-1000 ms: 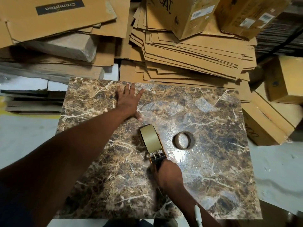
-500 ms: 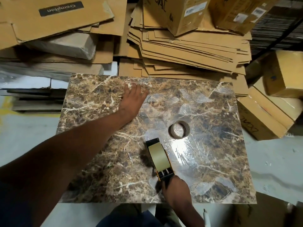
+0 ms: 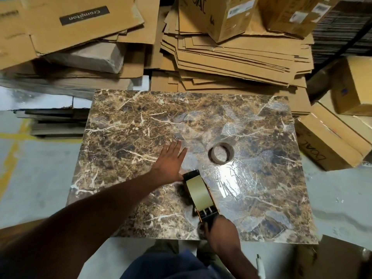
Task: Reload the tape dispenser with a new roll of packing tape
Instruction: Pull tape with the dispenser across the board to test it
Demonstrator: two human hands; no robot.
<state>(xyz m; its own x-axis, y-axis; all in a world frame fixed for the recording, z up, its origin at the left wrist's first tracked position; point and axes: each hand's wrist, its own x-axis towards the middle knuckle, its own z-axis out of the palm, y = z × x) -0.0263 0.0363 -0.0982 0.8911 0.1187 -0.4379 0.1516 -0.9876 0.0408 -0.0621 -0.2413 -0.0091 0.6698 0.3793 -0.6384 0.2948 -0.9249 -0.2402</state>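
A black tape dispenser (image 3: 201,196) with a full tan roll of packing tape mounted in it rests on the brown marble-patterned table (image 3: 124,133), near the front edge. My right hand (image 3: 220,230) grips its handle from below. My left hand (image 3: 171,164) lies flat on the table with fingers spread, its heel touching the dispenser's front end. A thin, nearly empty tape core (image 3: 222,153) lies flat on the table, to the right of my left hand and beyond the dispenser.
Stacks of flattened cardboard (image 3: 231,55) and boxes (image 3: 225,15) crowd the table's far edge. More boxes (image 3: 330,141) stand at the right. Pale concrete floor (image 3: 36,174) lies left of the table. A white marker (image 3: 260,267) shows at the bottom.
My right hand has pulled the dispenser back toward the table's front edge. My left hand has slid back along the table with it, from the far side to the dispenser's front.
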